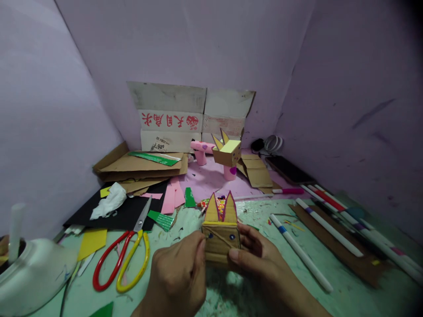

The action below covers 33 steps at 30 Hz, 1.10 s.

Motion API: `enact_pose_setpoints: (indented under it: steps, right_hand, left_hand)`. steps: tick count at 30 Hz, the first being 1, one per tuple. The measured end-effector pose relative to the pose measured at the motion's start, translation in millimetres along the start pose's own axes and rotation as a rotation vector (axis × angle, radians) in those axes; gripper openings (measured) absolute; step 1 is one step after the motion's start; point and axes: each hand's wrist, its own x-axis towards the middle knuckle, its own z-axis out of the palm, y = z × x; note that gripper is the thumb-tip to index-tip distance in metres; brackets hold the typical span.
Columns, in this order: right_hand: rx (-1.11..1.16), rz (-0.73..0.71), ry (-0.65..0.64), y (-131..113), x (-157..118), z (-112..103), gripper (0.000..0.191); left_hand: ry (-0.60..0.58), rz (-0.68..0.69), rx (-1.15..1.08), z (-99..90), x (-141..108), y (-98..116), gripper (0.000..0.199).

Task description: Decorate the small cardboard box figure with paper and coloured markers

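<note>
The right hand (261,255) grips a small cardboard box head (220,255), its thumb across the front and its fingers wrapped behind the right side, probably to brace the thin walls. The left hand (178,270) is curled tight at the box's left edge, apparently pinching it. So held, just above the tabletop (254,209), the drawn eyes face the person and the purple-edged ears point up, likely for easy viewing.

Taking the box as clock centre, scissors (139,230) lie at 9 o'clock, handles toward the person, seemingly for easy pickup. A white marker (300,252) lies at 3. Farther, at 12, a pink-tube animal figure (230,172) stands on its legs, wearing a similar eared head. Beyond, towards 11, a flattened carton (170,101) leans against the wall, perhaps for support.
</note>
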Motion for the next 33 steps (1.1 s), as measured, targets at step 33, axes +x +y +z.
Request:
enact_pose_setpoints:
  steps: [33]
  right_hand:
    - [-0.62, -0.32, 0.189, -11.5, -9.4, 5.3, 0.041]
  left_hand:
    - [-0.169, -0.986, -1.318, 25.1, -1.3, 10.4, 0.058]
